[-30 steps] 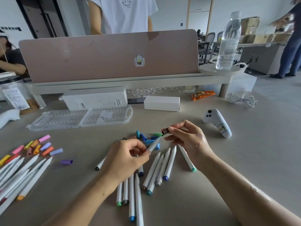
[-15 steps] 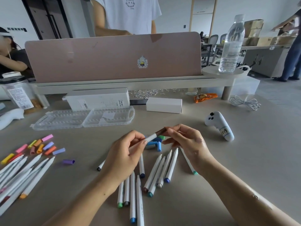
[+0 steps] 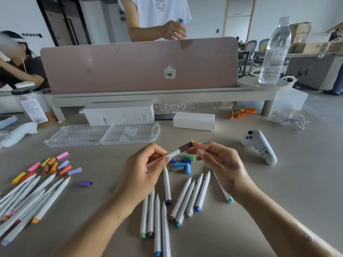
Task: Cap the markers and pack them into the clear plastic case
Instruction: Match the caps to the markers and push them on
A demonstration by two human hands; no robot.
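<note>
My left hand (image 3: 143,173) grips the white barrel of a marker (image 3: 173,154) held above the table. A brown cap (image 3: 185,147) sits on its tip, pinched by the fingers of my right hand (image 3: 220,164). Below my hands several uncapped white markers (image 3: 187,197) lie on the table, with loose blue and green caps (image 3: 182,163) just beyond them. The clear plastic case (image 3: 104,134) lies open and unfilled behind my left hand. A second heap of markers (image 3: 31,199) and several pink, orange and purple caps (image 3: 53,165) lie at the left.
A white controller (image 3: 259,145) lies right of my hands. Two white boxes (image 3: 118,113) (image 3: 194,120), a cable (image 3: 288,119) and a jar (image 3: 33,106) stand behind. A pink divider (image 3: 139,65) with a water bottle (image 3: 274,51) closes the back; people are beyond it.
My hands have risen slightly and the brown cap now sits fully on the marker's tip. The head view has tilted down a little.
</note>
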